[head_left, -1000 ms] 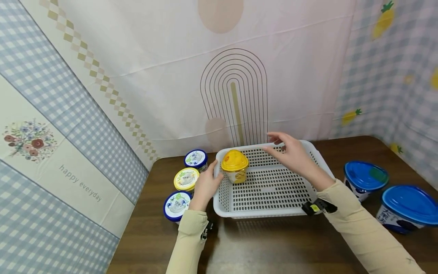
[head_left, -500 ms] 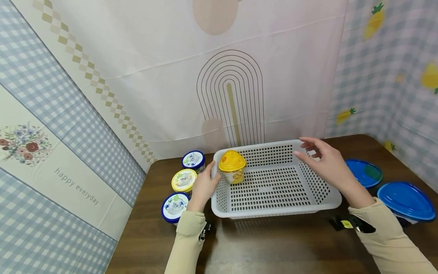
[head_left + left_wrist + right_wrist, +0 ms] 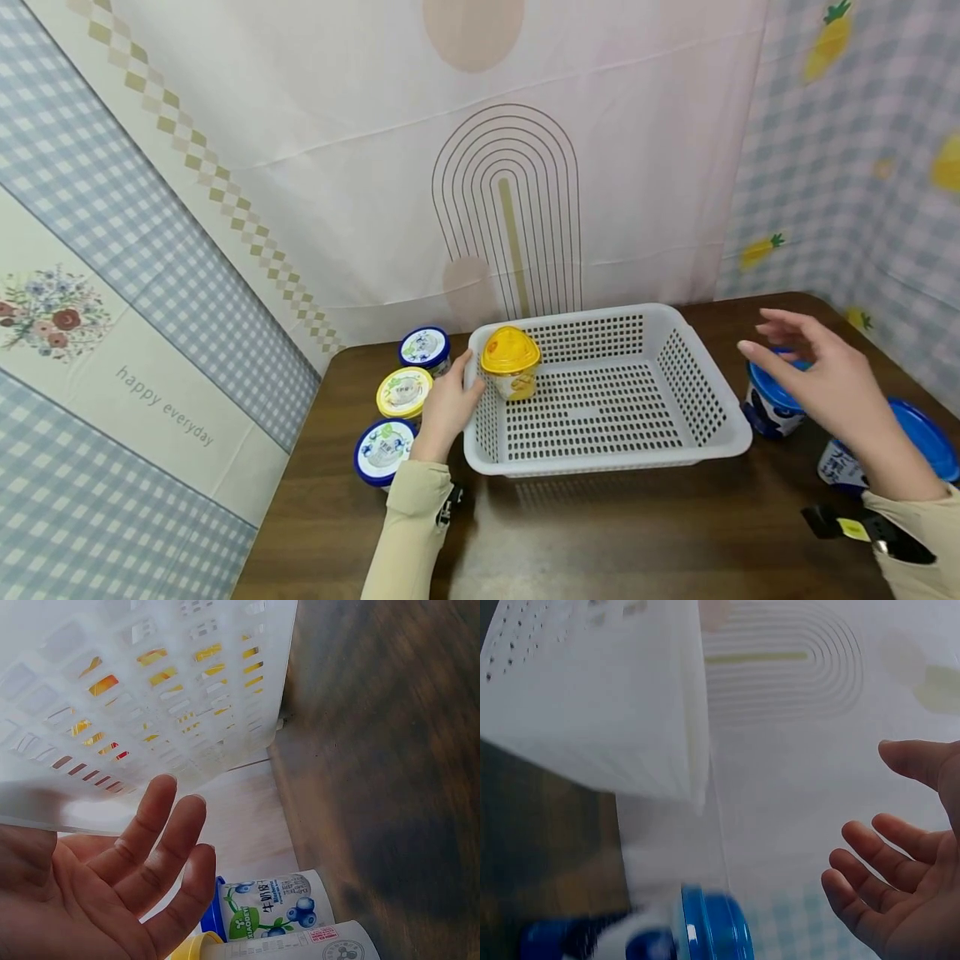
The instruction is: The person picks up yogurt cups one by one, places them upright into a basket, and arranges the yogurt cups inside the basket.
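Observation:
A light grey perforated plastic basket (image 3: 592, 408) stands on the table. In its back left corner sits a tub (image 3: 512, 362) with a domed yellow lid. My left hand (image 3: 447, 406) holds the basket's left rim, thumb over the inside and fingers along the outer wall, as the left wrist view shows. My right hand (image 3: 828, 379) hovers right of the basket, fingers loosely bent and apart, holding nothing. It is in front of a tub with a blue lid (image 3: 768, 400), partly covering it. A second, larger blue-lidded tub (image 3: 926, 442) is partly behind the right wrist.
Left of the basket, round tubs stand in a row: blue-lidded at the back (image 3: 424, 346), yellow-lidded in the middle (image 3: 403, 392), blue-lidded in front (image 3: 385, 450). Brown wooden table (image 3: 585, 542) lies beneath. A patterned cloth (image 3: 637, 167) hangs behind the table.
My right hand has moved right, from over the basket to in front of the blue-lidded tubs. The left hand keeps its place on the rim; the basket and yellow-lidded tub have not moved.

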Tool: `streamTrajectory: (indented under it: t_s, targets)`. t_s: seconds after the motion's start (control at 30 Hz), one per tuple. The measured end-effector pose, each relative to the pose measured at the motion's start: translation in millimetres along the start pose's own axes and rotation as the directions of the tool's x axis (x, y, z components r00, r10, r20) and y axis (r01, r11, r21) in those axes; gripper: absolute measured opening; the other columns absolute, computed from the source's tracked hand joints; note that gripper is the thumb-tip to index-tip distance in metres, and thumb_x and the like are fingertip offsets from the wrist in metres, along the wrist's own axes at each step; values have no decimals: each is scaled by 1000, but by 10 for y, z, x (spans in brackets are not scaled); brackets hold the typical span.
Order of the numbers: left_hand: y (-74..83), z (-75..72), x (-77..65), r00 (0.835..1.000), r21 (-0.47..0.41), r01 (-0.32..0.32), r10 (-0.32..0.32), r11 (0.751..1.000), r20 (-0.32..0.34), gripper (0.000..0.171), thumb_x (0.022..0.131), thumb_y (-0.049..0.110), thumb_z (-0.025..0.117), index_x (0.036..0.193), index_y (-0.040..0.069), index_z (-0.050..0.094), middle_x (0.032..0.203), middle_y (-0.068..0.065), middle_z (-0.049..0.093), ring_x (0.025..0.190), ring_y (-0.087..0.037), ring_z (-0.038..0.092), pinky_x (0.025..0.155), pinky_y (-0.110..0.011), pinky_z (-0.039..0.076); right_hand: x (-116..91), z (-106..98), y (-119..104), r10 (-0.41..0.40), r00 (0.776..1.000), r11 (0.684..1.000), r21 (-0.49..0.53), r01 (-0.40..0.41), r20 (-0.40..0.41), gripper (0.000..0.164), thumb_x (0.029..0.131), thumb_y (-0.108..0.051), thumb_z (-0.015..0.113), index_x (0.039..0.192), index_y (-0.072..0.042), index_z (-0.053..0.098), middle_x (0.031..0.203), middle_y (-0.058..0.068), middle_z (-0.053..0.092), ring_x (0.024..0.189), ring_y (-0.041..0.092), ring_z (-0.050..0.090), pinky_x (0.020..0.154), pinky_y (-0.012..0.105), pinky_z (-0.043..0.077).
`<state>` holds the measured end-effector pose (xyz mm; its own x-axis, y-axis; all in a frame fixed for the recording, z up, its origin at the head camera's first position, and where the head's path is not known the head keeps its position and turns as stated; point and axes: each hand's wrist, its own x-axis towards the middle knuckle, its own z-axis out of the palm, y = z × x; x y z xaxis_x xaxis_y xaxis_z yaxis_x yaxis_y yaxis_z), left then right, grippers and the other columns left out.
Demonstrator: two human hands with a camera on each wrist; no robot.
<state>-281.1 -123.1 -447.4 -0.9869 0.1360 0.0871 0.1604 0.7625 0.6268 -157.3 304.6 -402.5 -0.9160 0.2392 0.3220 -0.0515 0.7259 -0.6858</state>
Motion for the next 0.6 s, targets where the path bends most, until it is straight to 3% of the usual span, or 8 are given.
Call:
streamTrajectory:
  t_s: [0.1,0.23,0.33,0.4,0.5,0.53,0.6]
  targets:
    - [8,-2,7,1000,1,-3,3,1000,-7,60,100,30,55,156,16,40,78,-8,66,53,-16,61,50,-32,51,-66,-71,106,40,998,999,-18,-41,-45,69,100,-36,63,153,1,37,133,35,52,114,51,50,84,59,41]
    - [4,1,5,1000,-4,-5,5,1000,-1,60,100,29,55,156,16,39,77,-8,65,53,-17,61,50,-33,51,-188,-163,282,92,991,996,-14,-94,-100,69,101,-30,62,154,3,33,134,37,48,112,49,47,85,37,39]
    - [-4,8,4,1000,-8,2,-2,1000,9,61,100,30,55,157,16,39,75,-7,64,54,-16,61,51,-32,51,-301,-206,424,127,979,992,3,-128,-160,67,100,-25,63,154,3,33,132,35,48,108,19,49,83,22,32]
    - [-7,13,3,1000,-10,10,-10,1000,11,61,100,31,55,157,17,38,75,-6,65,54,-16,62,51,-32,52,-373,-233,500,149,967,988,-3,-152,-208,66,100,-24,65,153,3,36,132,35,49,101,-1,40,86,17,31]
    - [-10,15,4,1000,-18,18,-18,1000,9,61,100,30,55,157,17,38,77,-6,65,55,-16,63,52,-32,53,-464,-263,599,178,945,980,-33,-195,-274,64,98,-20,68,151,3,41,131,35,53,92,-13,27,81,12,29]
    - [-10,17,5,1000,-22,20,-20,1000,11,61,100,30,55,157,17,38,77,-6,65,56,-16,63,52,-32,53,-486,-271,646,192,938,975,-56,-217,-289,63,97,-20,69,150,2,42,132,35,54,95,-10,32,81,11,28]
    - [-7,18,6,1000,-32,24,-24,999,19,61,100,30,54,157,17,37,75,-5,64,56,-16,63,52,-32,53,-524,-282,762,227,927,964,-65,-257,-297,65,96,-18,70,151,0,41,137,36,51,106,3,46,94,13,33]
